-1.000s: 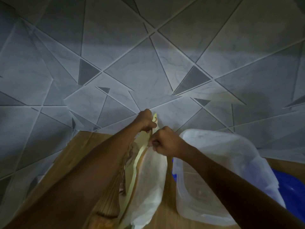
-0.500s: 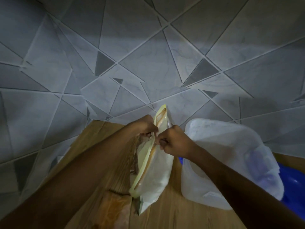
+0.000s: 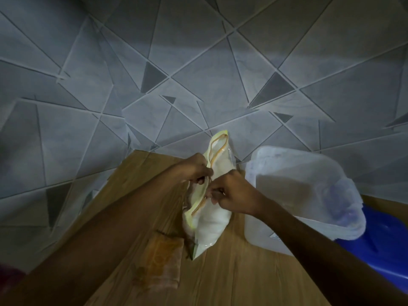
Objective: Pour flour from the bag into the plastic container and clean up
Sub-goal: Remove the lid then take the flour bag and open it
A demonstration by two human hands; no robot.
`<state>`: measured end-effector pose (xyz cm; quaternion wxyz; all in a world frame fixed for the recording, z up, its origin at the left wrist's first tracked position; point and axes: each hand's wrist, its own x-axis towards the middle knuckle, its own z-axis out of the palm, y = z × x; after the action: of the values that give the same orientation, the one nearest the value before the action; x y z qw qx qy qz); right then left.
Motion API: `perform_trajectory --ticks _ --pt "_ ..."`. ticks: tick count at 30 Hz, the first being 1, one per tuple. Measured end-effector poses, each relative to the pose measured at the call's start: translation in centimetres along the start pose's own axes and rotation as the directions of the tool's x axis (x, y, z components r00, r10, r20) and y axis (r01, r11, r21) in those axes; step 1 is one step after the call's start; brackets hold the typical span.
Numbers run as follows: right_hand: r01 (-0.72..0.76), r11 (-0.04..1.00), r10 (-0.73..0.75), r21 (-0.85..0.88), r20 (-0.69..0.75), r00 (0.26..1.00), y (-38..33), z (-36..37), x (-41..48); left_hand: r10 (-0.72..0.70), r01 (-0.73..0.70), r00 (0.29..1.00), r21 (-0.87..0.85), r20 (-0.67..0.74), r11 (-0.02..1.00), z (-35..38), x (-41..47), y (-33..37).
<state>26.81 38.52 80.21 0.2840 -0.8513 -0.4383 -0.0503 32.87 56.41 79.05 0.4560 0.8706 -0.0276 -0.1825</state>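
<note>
A clear plastic flour bag (image 3: pixel 209 221) with a yellow zip top stands on the wooden table (image 3: pixel 231 272), white flour filling its lower half. My left hand (image 3: pixel 195 170) pinches the left side of the bag's top edge. My right hand (image 3: pixel 234 192) pinches the right side, just across the seal. The far end of the zip top gapes in a loop. Right of the bag lies the translucent plastic container (image 3: pixel 304 195), tipped with its mouth facing up and towards me, nothing visible inside.
A folded orange-brown cloth (image 3: pixel 161 268) lies on the table in front of the bag. A blue lid or basin (image 3: pixel 379 246) sits under the container's right side. A grey wall with a triangle pattern (image 3: pixel 198 74) stands close behind the table.
The view has pulled back and tilted down, showing more table and the cloth. The bag's zip top now gapes wider at its far end. Both hands stay on the top edge.
</note>
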Motion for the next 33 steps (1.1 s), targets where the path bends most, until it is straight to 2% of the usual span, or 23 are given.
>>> perform_trajectory --ticks 4,8,11,13,15,17,19,20,22,25,27,30,33 --pt "0.058 0.998 -0.059 0.028 0.027 0.998 -1.3 -0.3 -0.2 0.016 -0.001 0.991 0.109 -0.134 0.994 0.2 0.5 0.1" --pt "0.118 0.993 -0.111 -0.031 0.173 0.979 -2.0 0.5 -0.3 0.049 -0.010 0.975 0.180 -0.217 0.984 0.8 0.1 0.4" --pt "0.077 0.993 -0.093 0.094 0.178 0.980 -1.9 -0.5 -0.6 0.056 -0.001 0.959 0.196 -0.277 0.981 1.4 0.0 0.3" --pt "-0.053 0.968 0.014 0.245 0.155 0.988 -1.3 -1.4 -0.6 0.030 0.034 0.944 0.186 -0.328 0.982 1.5 0.0 0.2" --pt "-0.203 0.914 0.199 0.353 0.047 0.979 -0.5 -2.0 -0.2 -0.006 0.046 0.931 0.102 -0.364 0.994 0.9 -0.2 0.0" --pt "-0.348 0.874 0.397 0.340 -0.086 0.914 0.8 -2.4 1.0 -0.036 0.064 0.922 0.060 -0.386 0.996 0.0 -0.6 -0.2" --pt "-0.496 0.804 0.551 0.328 -0.096 0.829 2.4 -2.7 2.6 -0.068 0.096 0.916 0.052 -0.396 0.994 -0.9 -1.0 -0.3" --pt "-0.556 0.775 0.599 0.301 -0.066 0.798 3.2 -2.6 3.4 -0.074 0.107 0.914 0.061 -0.400 0.992 -1.2 -1.2 -0.3" --pt "-0.581 0.806 0.584 0.114 0.012 0.812 4.8 -1.8 4.9 -0.062 0.111 0.916 0.101 -0.396 0.989 -1.6 -1.6 -0.2" --pt "-0.406 0.886 0.452 -0.223 0.227 0.863 6.0 -0.9 6.5 0.007 0.055 0.936 0.168 -0.351 0.984 -1.3 -1.9 -0.2" --pt "-0.340 0.891 0.431 -0.301 0.327 0.841 6.5 -0.6 7.5 0.068 0.004 0.948 0.225 -0.311 0.974 -1.1 -2.0 -0.5" --pt "-0.297 0.879 0.432 -0.374 0.359 0.828 9.0 0.4 8.4 0.114 -0.040 0.961 0.280 -0.253 0.959 -0.8 -1.9 -0.8" --pt "-0.289 0.870 0.442 -0.400 0.373 0.816 10.8 1.2 8.3 0.140 -0.063 0.953 0.274 -0.270 0.960 -0.2 -2.0 -0.9"
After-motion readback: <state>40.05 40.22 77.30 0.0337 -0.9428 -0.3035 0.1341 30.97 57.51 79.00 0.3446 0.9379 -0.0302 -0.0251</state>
